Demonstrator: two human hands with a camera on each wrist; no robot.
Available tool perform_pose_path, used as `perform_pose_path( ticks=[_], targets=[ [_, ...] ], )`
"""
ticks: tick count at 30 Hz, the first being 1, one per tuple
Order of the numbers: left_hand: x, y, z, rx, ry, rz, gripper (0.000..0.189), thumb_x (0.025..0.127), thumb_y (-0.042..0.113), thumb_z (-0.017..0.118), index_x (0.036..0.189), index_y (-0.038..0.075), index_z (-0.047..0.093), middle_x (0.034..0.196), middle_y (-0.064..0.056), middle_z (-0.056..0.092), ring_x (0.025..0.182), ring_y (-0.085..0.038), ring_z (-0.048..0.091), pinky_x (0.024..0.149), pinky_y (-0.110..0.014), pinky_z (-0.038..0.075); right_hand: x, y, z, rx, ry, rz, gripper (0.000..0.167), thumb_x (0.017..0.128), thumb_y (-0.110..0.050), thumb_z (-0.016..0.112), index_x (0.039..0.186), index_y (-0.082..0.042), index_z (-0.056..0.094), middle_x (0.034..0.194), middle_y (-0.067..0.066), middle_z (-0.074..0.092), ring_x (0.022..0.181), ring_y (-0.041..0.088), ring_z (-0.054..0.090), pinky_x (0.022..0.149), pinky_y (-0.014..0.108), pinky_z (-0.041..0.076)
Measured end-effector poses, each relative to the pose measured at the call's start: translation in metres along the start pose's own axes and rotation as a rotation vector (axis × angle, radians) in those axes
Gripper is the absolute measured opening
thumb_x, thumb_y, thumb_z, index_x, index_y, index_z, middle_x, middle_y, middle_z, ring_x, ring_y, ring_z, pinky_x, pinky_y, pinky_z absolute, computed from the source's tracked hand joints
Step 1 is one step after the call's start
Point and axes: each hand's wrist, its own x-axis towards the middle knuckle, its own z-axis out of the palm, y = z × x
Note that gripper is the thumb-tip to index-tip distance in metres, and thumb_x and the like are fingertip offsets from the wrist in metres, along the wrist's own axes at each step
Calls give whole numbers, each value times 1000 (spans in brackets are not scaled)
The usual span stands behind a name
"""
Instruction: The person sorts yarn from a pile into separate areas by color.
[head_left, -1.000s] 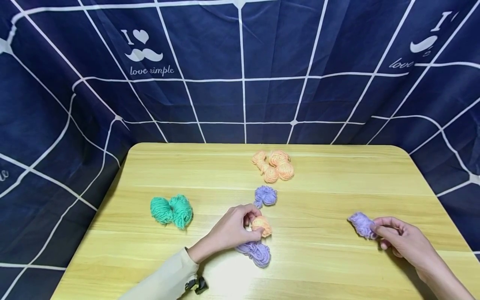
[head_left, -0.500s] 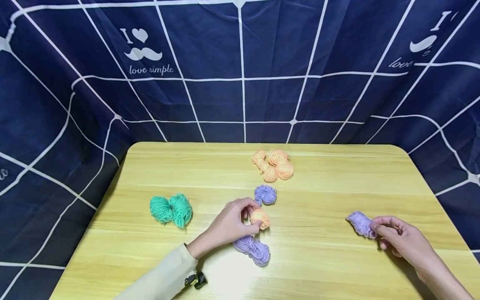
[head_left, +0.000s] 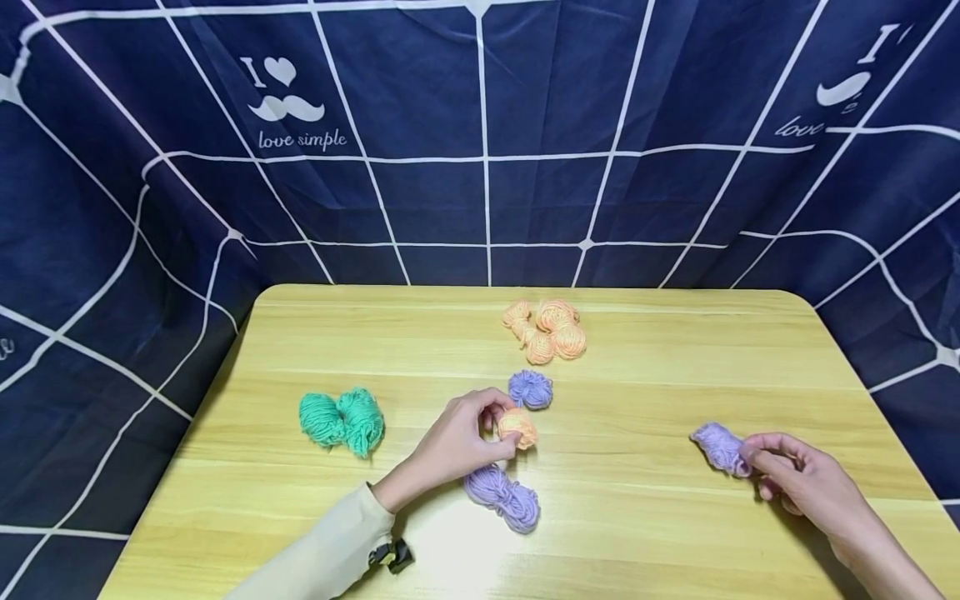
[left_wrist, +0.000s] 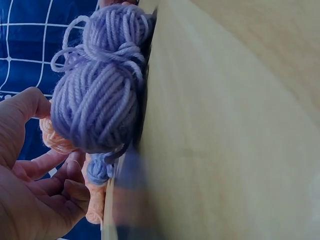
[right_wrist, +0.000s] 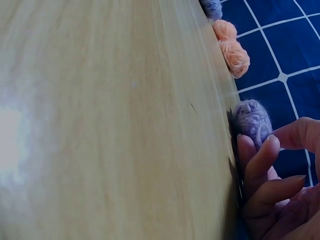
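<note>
My left hand [head_left: 459, 440] pinches a small peach yarn ball [head_left: 517, 427] between thumb and fingers near the middle of the table. Just behind it lies a small purple yarn bundle [head_left: 531, 389]. Nearer the front edge is a lilac yarn skein [head_left: 504, 498] tied at its waist; in the left wrist view this skein [left_wrist: 95, 105] covers part of the peach ball [left_wrist: 56, 139]. Over on the right, my right hand [head_left: 813, 483] pinches one end of another lilac yarn skein [head_left: 720, 448], seen close to the tabletop in the right wrist view.
Several peach yarn skeins [head_left: 555, 332] lie clustered towards the back of the wooden table [head_left: 645, 533]. A green yarn skein [head_left: 342, 421] rests at the left. Dark blue cloth [head_left: 420, 200] with white lines encloses the back and sides.
My left hand has moved slightly back, away from the front edge, with the peach yarn ball, showing more of the lilac skein in front. My right hand and its skein have hardly moved.
</note>
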Motion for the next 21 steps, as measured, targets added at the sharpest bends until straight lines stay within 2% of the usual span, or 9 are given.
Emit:
perform_pose_path(
  ticks=[14, 21],
  targets=[
    [3, 3, -2, -10, 20, -3, 30, 85, 16, 87, 112, 15, 75, 88, 8, 63, 80, -18, 59, 70, -27, 50, -3, 1, -1, 11, -1, 19, 16, 113, -25, 62, 105, -35, 71, 80, -5, 66, 65, 11, 58, 50, 31, 41],
    [7, 4, -3, -26, 37, -18, 32, 85, 15, 86, 115, 14, 76, 91, 8, 65, 81, -14, 58, 71, -28, 50, -4, -1, 0, 2, 24, -23, 14, 112, -20, 62, 106, -27, 72, 81, -4, 69, 63, 10, 55, 49, 31, 42]
  ],
)
